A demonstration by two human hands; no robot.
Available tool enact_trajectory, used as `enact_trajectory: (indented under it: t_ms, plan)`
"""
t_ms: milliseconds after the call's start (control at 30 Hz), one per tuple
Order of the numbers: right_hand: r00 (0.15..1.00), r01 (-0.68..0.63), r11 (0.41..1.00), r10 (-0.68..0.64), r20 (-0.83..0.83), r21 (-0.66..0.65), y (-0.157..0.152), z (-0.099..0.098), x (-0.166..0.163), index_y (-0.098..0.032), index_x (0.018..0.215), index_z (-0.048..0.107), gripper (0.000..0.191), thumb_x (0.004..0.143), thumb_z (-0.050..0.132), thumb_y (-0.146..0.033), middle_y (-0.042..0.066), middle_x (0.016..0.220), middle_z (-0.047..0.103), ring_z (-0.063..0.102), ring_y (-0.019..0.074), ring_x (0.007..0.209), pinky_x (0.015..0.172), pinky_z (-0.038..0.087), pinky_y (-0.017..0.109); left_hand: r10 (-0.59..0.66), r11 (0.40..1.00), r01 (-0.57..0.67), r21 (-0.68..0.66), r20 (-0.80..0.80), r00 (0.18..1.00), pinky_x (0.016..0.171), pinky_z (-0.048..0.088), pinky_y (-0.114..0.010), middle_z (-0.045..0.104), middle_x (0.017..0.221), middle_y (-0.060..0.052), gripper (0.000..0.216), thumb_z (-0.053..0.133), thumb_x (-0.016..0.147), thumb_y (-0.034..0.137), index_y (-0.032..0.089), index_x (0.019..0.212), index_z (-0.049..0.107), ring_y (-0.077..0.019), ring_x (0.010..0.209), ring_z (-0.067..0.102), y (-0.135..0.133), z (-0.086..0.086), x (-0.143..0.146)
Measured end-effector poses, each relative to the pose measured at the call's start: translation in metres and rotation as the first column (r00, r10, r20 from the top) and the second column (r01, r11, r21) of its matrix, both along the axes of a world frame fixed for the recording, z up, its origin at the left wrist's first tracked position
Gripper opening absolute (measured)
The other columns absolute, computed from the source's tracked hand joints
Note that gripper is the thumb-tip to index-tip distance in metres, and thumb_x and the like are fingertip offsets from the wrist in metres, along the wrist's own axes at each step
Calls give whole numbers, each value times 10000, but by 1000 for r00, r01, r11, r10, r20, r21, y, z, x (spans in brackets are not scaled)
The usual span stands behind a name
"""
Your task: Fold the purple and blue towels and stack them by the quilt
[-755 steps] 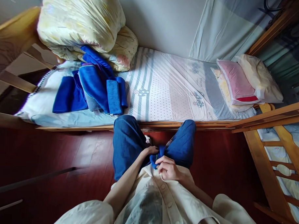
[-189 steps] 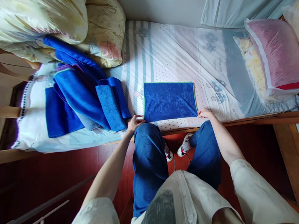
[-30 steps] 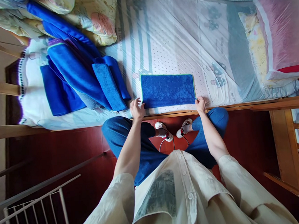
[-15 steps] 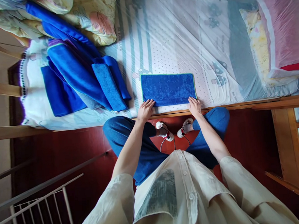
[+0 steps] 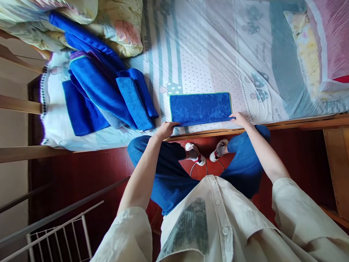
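A folded blue towel [image 5: 200,107] with a thin green edge lies flat on the mattress [image 5: 217,49] near its front edge. My left hand [image 5: 165,128] pinches the towel's near left corner. My right hand [image 5: 239,120] pinches the near right corner. The near edge is lifted a little off the sheet between them. A pile of other blue towels [image 5: 104,87], some folded, lies on the left of the bed.
Yellow bagged bedding [image 5: 73,20] sits at the bed's left end, and a pink bagged pillow [image 5: 328,37] at the right. The wooden bed rail [image 5: 291,124] runs in front of my knees. A white wire rack [image 5: 61,242] stands at lower left on the red floor.
My hands have slid from flat on the towel's near edge out to its two near corners and pinched them. The near edge has come up slightly.
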State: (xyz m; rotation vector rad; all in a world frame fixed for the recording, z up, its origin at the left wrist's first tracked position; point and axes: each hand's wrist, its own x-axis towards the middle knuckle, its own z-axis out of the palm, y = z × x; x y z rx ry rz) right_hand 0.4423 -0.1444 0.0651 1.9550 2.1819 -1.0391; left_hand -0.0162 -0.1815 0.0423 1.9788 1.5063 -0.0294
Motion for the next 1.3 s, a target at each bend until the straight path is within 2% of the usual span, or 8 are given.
enact_trajectory:
  t_ms: [100,233,367,600,800,1100,1200,1300]
  plan:
    - [990,118,993,-119,-72,-18,-1,-4,1,-187,1175,814,367,850,653,-127,74,1220,792,726,265,1184,1083,550,377,203,979,-204,24,39,978,1058,537,-365,794,1173,-75,460,503,883,225,196,1259,766,-266,1121,728,-4,2,4]
    - [965,254,967,-251,-78,26,-2,-12,-7,-153,1183,793,357,847,674,-149,93,1191,793,734,263,1129,1047,555,394,410,912,-411,4,50,911,937,558,-336,800,986,-83,448,590,870,318,144,1253,744,-258,989,739,0,7,8]
    - [953,305,952,-304,-9,26,-2,-13,-9,-142,1235,764,349,903,671,-193,131,1186,782,719,279,1142,1067,536,421,490,871,-490,-11,-14,872,877,544,-320,785,925,-99,389,575,879,312,128,1166,762,-263,966,734,6,8,8]
    - [935,340,941,-337,114,-4,-3,-16,-7,-169,1237,748,331,937,679,-291,154,1125,777,701,318,1143,1017,541,439,568,822,-569,-7,-51,821,920,533,-343,786,964,-110,309,569,879,291,167,1091,757,-275,1011,727,2,-1,10]
    - [933,351,936,-349,93,-17,-3,-18,-6,-175,1190,747,303,954,675,-351,100,937,779,715,274,1023,964,532,380,582,813,-582,-5,-48,812,958,529,-371,789,1012,-130,304,578,880,281,158,1095,754,-288,1032,731,-1,-4,12]
    - [946,322,947,-321,47,-8,-7,-14,-5,-192,1179,718,281,959,617,-334,86,988,755,689,261,1042,970,536,389,593,805,-593,-14,17,805,962,538,-364,778,1018,-113,262,591,877,266,159,1080,718,-253,955,737,-3,2,14]
    - [965,258,958,-263,26,125,-14,-5,-10,-196,1180,693,261,938,614,-257,120,1152,725,656,278,1115,1015,516,422,521,845,-529,83,99,848,995,540,-376,758,1147,-130,299,590,866,253,156,1129,695,-248,1008,723,-7,9,13]
    - [990,133,939,-140,-1,317,-23,5,-19,-210,1127,701,206,944,619,-254,143,1264,677,590,308,1235,1101,456,465,336,907,-364,209,160,928,1133,475,-422,707,1323,-145,332,572,901,295,170,1183,696,-275,1241,650,-14,14,11]
